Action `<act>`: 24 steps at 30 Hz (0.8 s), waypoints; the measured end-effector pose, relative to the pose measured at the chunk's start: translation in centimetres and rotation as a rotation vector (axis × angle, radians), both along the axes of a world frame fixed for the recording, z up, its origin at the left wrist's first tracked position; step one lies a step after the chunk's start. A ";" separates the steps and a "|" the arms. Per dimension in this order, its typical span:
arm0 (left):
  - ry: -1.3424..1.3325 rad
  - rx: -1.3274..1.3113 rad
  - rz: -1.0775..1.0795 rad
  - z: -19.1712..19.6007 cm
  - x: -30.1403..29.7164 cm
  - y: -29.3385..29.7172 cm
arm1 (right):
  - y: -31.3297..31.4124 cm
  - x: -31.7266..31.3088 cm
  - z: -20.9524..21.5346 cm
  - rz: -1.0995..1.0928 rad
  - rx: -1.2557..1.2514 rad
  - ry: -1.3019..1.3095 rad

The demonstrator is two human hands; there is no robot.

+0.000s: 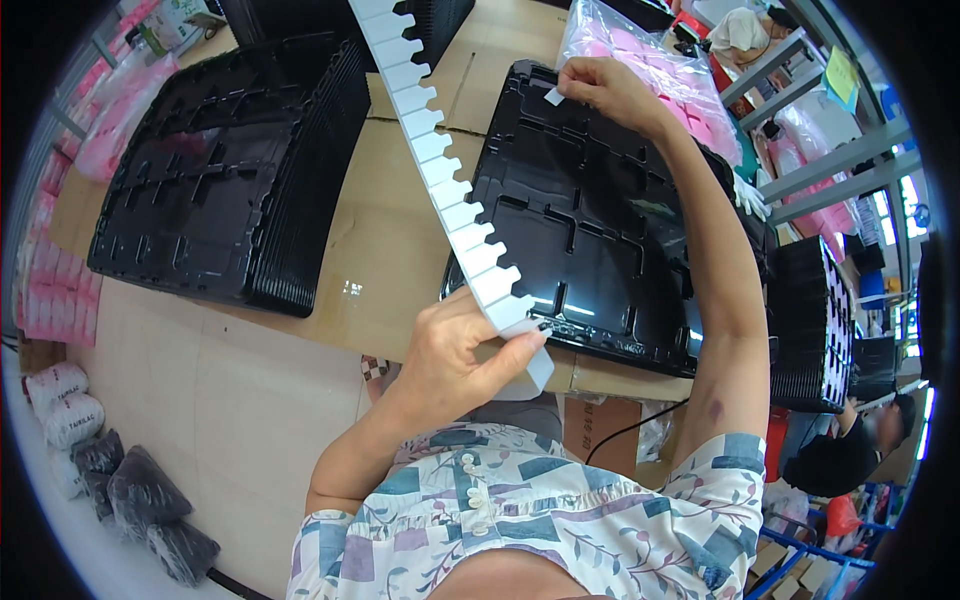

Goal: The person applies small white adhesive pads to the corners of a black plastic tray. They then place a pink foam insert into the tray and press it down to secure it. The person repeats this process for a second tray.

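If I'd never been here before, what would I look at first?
Probably the long white strip with the notched edge, slanting across the middle, its near end in the left hand. Next, the shiny black tray to its right, where the right hand has a white piece at its fingertips, and the black stack on the left.

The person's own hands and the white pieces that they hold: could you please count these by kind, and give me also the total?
Bare hands: 2 (left hand, right hand)
Long white notched strip, held in the left hand: 1
Small white piece, held in the right hand's fingertips: 1
Total: 4
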State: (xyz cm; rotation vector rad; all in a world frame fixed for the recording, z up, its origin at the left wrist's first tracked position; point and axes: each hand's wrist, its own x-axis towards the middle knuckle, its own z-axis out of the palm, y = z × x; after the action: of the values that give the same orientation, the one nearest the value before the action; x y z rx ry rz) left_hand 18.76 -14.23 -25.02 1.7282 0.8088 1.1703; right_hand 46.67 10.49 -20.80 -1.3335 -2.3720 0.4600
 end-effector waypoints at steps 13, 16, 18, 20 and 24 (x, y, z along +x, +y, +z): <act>0.017 -0.021 0.005 -0.5 0.2 -0.1 | 2.8 -1.2 -2.0 -0.082 0.149 -0.162; 0.033 0.020 0.023 -0.3 0.2 -0.1 | 2.7 -1.6 -2.1 -0.112 0.149 -0.168; 0.038 0.014 0.022 -0.4 0.1 -0.1 | 2.6 -2.2 -2.3 -0.090 0.249 -0.254; 0.038 0.000 0.015 -0.4 0.1 -0.1 | 2.8 -2.6 -2.7 -0.068 0.332 -0.339; 0.031 -0.027 -0.005 -0.2 0.0 0.0 | 2.9 -2.9 -2.9 0.045 0.444 -0.429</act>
State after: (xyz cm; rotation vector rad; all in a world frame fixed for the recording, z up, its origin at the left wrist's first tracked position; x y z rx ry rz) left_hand 18.78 -14.25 -25.27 1.7290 0.8348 1.1266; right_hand 43.74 13.39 -23.71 -1.2586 -2.6267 -0.3670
